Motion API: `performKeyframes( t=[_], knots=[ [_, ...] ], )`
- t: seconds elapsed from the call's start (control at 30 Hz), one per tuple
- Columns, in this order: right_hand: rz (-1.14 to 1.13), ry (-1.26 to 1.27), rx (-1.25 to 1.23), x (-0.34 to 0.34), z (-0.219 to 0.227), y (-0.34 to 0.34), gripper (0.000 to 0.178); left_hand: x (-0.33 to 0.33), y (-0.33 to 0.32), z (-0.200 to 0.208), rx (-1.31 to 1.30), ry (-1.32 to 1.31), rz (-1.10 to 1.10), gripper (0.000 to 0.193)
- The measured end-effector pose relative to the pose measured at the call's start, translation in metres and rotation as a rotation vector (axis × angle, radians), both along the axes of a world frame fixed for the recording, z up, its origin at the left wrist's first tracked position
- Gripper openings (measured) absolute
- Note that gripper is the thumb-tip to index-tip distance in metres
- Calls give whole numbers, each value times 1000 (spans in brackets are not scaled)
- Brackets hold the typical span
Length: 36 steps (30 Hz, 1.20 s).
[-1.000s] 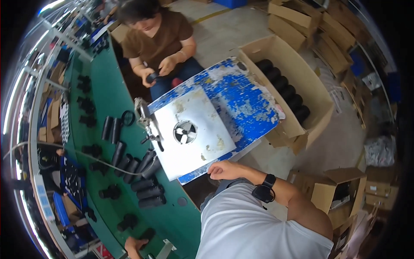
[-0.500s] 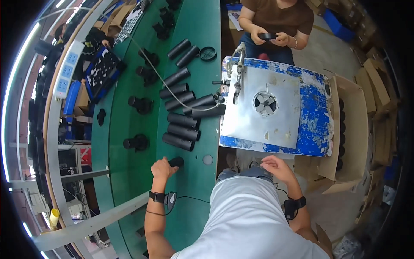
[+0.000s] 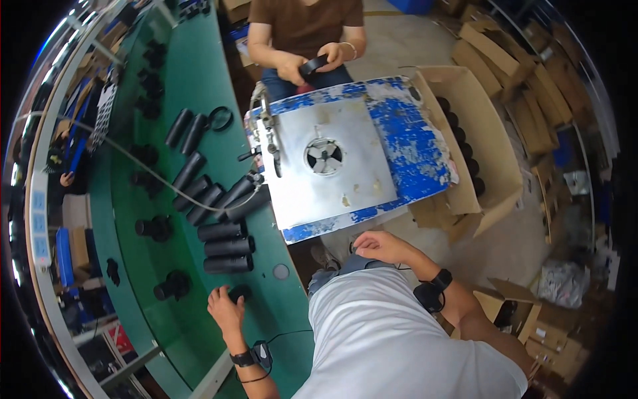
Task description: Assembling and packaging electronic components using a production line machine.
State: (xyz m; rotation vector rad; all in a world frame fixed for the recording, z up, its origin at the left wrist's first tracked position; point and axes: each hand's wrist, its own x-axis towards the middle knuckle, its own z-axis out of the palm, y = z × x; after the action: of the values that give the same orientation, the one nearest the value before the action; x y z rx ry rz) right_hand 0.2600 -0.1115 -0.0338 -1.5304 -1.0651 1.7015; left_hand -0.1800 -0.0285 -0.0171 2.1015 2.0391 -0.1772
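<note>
Right, the left hand point(image 3: 226, 310) is down on the green table point(image 3: 166, 332), fingers curled over a small black cap point(image 3: 240, 292) and pinching it from the near side. The right hand point(image 3: 379, 246) hangs loose and half spread over the lap, holding nothing, just below the near edge of the blue-and-silver press plate point(image 3: 332, 159).

Just beyond the pinched cap, three black tubes point(image 3: 227, 247) lie stacked side by side, with more tubes point(image 3: 212, 196) fanned out farther off under a pale cable point(image 3: 153, 173). By the look of it the work is midway: plenty of tubes lie loose on the table, while an open cardboard box point(image 3: 492, 153) far to the right already holds a row of dark pieces along its wall.

Across the plate a co-worker's hands point(image 3: 312, 63) hold a black ring. Plain brown cartons point(image 3: 525, 60) pile up beyond the box; any labels are too small to tell.
</note>
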Motion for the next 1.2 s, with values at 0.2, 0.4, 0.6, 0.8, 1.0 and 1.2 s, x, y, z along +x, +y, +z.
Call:
performKeyframes(
  t=[0.2,0.4,0.6,0.8,1.0,1.2],
  knots=[
    [-205,-10,-15,31,-22,-33,27,2,5,13,227,-17,-168,43],
    [-597,-219,7,171,-100,-117,18,71,-12,44,105,-685,-354,21],
    [-1017,-519,22,306,-113,-159,12,96,-68,-19,-238,-811,-319,12],
    [-1117,-784,-185,440,-127,-183,27,64,-111,-108,-526,-827,-56,17],
    [-718,-878,-540,485,-164,-139,42,93,-113,-82,-694,-289,39,29],
    [-426,-681,-643,499,-261,-130,89,151,-122,-49,-740,-192,113,28]
  ],
)
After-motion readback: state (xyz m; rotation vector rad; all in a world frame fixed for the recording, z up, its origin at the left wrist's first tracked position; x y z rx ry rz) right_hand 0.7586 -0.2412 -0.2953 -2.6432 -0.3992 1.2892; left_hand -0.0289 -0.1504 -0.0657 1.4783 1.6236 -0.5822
